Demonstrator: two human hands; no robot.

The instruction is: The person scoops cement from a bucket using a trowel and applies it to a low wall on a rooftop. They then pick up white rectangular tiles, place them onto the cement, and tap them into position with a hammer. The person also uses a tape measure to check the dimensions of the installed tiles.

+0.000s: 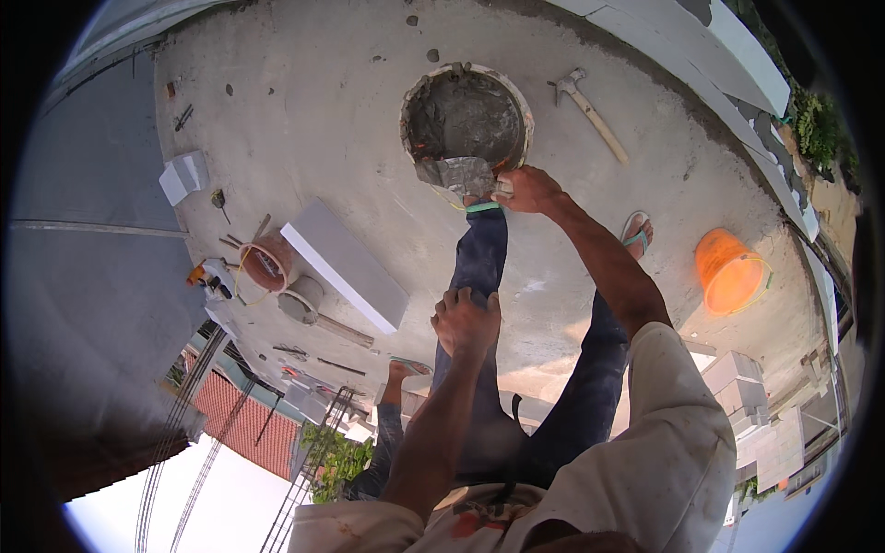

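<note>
- From where I stand, the person's right hand (530, 189) is closed around what seems to be the handle of a flat grey metal trowel (456, 175), though the fingers hide most of it
- The trowel's blade sits at the near rim of a round, pale-rimmed bucket (526, 115), which stands on the concrete floor holding wet grey mortar (479, 111)
- The left hand (466, 324) rests on the left leg of the dark blue trousers (480, 253), fingers curled over the cloth, no tool showing in it
- The left foot, in a green-strapped sandal (482, 207), is right by the bucket; a careless shift could knock it and slop mortar out
- If the blade tilts while loaded, mortar could drop onto that foot
- A pale wooden-handled claw hammer (595, 115) lies beyond the right hand, and stepping that way could mean a stumble
</note>
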